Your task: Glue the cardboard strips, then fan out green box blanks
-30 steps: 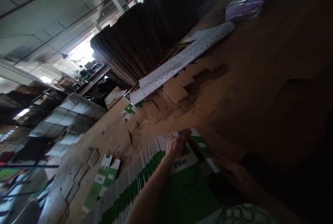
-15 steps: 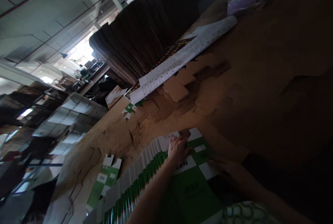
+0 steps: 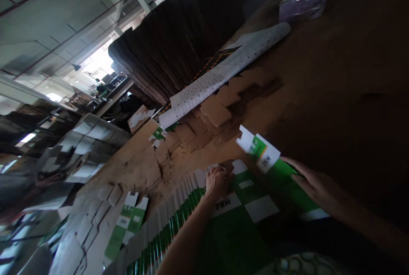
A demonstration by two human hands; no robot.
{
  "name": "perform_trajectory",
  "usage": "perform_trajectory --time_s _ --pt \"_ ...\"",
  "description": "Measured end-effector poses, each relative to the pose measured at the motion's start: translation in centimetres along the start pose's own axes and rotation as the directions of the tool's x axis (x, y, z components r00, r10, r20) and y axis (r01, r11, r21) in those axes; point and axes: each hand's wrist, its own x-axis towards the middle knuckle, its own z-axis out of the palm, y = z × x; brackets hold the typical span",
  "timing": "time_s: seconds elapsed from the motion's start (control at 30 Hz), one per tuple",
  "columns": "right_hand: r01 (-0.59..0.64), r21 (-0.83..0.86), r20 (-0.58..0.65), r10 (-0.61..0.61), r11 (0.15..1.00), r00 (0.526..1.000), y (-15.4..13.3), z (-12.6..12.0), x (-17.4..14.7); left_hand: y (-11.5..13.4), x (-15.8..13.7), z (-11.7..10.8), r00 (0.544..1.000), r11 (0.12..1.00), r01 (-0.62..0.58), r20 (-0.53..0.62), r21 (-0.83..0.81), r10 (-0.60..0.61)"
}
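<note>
In my right hand (image 3: 311, 181) is a folded-flat green and white carton (image 3: 287, 177), gripped along its right side and lifted off the table at a tilt. The nearer part of this carton lies in dark shadow. My left hand (image 3: 219, 183) bends its fingers over the upper end of a fanned row of cartons (image 3: 172, 213), next to a printed carton lying face up (image 3: 246, 189). What its fingertips pinch is partly hidden. Off to the left, a separate small flat carton (image 3: 126, 221) rests on the table.
Loose brown cardboard pieces (image 3: 215, 111) lie beyond my hands on the table (image 3: 179, 166). Behind them is a rolled white printed sheet (image 3: 223, 72), with a purple plastic-wrapped pack (image 3: 303, 4) farther back. Tall cardboard stacks (image 3: 166, 49) and white boxes (image 3: 96, 134) stand past the table edge. A blurred person shows at left.
My right hand has moved up and to the right from beside the row, and now holds a carton raised. My left hand has stayed nearly in place. At far left, a blurred person has come into view.
</note>
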Motion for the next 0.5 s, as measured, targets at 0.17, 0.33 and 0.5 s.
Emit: perform_trajectory --time_s 0.17,0.33,0.5 --pt "-0.125 0.312 0.018 0.126 0.942 0.992 -4.8 2.6 -1.0 -0.7 0.8 -1.1 0.975 0.969 0.105 -0.170 -0.223 -0.145" --pt "-0.258 0.462 0.218 0.174 0.849 0.960 -6.5 7.9 -3.4 1.1 0.2 -1.6 0.962 0.999 0.031 -0.273 0.022 -0.024" --pt "-0.393 0.232 0.375 0.291 0.890 0.880 -0.8 7.7 -4.3 1.7 -0.1 -0.4 0.990 0.981 -0.136 -0.025 0.141 0.140"
